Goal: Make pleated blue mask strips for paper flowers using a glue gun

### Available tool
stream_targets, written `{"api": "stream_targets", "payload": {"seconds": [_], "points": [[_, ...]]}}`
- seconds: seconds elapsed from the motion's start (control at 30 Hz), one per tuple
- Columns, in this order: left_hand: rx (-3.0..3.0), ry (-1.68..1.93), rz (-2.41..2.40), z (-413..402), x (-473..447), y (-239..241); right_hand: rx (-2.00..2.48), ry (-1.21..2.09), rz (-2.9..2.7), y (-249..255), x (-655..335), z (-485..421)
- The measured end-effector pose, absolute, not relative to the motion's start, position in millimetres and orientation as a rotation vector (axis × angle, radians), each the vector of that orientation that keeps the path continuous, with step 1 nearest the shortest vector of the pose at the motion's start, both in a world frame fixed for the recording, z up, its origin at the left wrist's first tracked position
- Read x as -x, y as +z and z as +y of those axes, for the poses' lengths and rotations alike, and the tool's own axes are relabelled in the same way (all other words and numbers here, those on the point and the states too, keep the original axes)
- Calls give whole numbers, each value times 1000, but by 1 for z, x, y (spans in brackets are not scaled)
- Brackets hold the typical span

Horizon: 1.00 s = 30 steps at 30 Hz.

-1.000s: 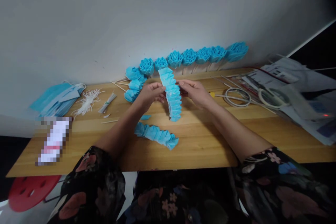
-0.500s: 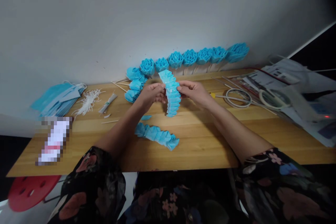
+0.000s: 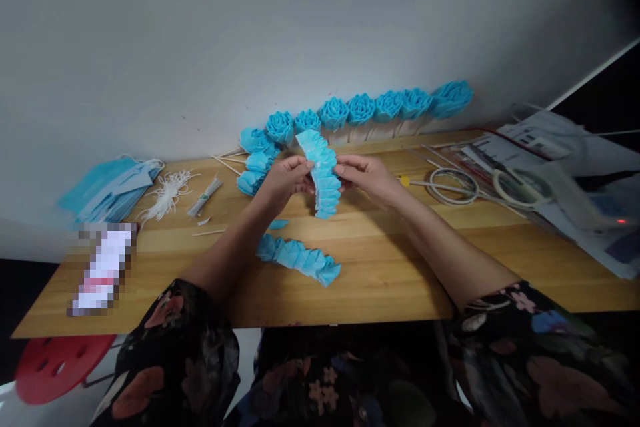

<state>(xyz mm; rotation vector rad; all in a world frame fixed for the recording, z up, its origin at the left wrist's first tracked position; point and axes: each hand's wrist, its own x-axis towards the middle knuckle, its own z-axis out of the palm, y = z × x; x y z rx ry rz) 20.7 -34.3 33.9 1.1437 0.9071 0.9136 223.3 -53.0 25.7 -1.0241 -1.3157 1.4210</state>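
A pleated light-blue strip (image 3: 325, 183) hangs upright above the table, curved, with its folds fanned along the right side. My left hand (image 3: 289, 179) pinches its left edge near the middle. On the opposite edge, my right hand (image 3: 364, 177) grips the folds between thumb and fingers. Below them a second folded blue strip (image 3: 300, 259) lies on the wood, with a small blue scrap (image 3: 279, 223) just beyond it. Behind the hands, blue rose-shaped flowers (image 3: 361, 109) on thin sticks stand in a row along the wall.
Flat blue face masks (image 3: 113, 190) are piled at the left, beside white elastic cords (image 3: 170, 193) and a bundle of thin ties (image 3: 205, 198). A blurred-out phone (image 3: 103, 270) lies near the front left. Coiled cable (image 3: 454, 187), a tape roll (image 3: 523, 188) and papers crowd the right.
The held strip has shifted slightly left and turned, so more of its flat upper face shows. Both hands keep their grip; the things on the table stay put.
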Motion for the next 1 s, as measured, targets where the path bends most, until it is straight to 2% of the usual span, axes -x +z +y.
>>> {"api": "stream_targets", "payload": {"seconds": [1.0], "points": [[-1157, 910, 738, -36, -22, 29, 1054, 1345, -1425, 19, -226, -52]]}}
